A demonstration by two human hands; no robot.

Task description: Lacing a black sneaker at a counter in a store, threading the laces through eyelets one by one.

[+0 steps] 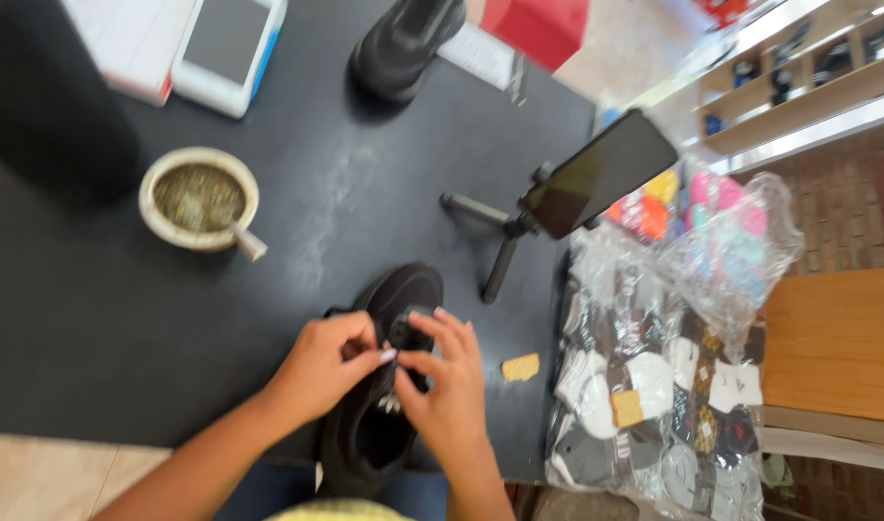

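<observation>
Hands on black shoe (pixel 384 386), dark counter (pixel 123 318), shop shelves (pixel 808 77)

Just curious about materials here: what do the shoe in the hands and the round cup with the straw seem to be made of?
The black shoe looks like matte knit or mesh fabric, dull with no shine, though blur leaves it open. The round cup looks pale and smooth-rimmed, perhaps ceramic or metal. Its straw seems to be metal.
</observation>
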